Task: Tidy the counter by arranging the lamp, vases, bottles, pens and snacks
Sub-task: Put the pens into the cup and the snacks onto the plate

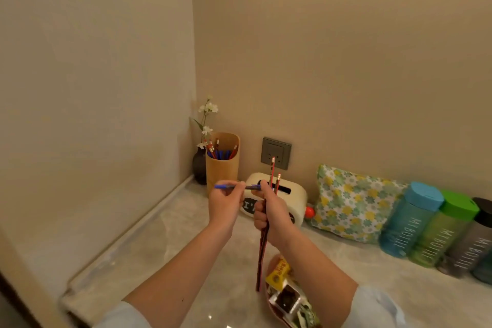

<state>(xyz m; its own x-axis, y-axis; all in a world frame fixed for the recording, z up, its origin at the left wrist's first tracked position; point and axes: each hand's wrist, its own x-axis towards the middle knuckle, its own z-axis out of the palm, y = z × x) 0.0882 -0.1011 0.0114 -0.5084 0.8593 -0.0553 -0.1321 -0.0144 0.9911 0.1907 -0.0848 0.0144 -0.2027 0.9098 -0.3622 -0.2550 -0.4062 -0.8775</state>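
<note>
A blue pen (237, 186) lies level in the air above the back of the table (159, 247), pinched near its middle between the thumb and fingertips of the left hand (226, 204); its right end reaches the thumb of the right hand (271, 210), though whether that thumb presses on it I cannot tell. The right hand is curled into a fist round a bundle of red pencils (262, 247), which stand nearly upright, their eraser ends poking out above the fist and their long shafts hanging below it towards the near edge. Just behind and to the left of the hands a wooden cup (222, 168) stands near the corner, already holding more blue pens and red pencils. Tucked into the corner beside it, touching or nearly so, is a dark vase (199, 165) with a stem of white flowers (209, 108). Directly behind the hands sits a cream box (290, 189) with a slot in its top, and above it a grey wall socket (276, 153). A small red ball (309, 212) lies between the box and a flowered pouch (351, 202) that leans against the wall. To the right of the pouch stands a close row: a blue bottle (410, 221), a green bottle (442, 231) and a grey bottle (474, 245). Near the front edge, below the right forearm, a shallow dish (269, 303) holds wrapped snacks (278, 274).
</note>
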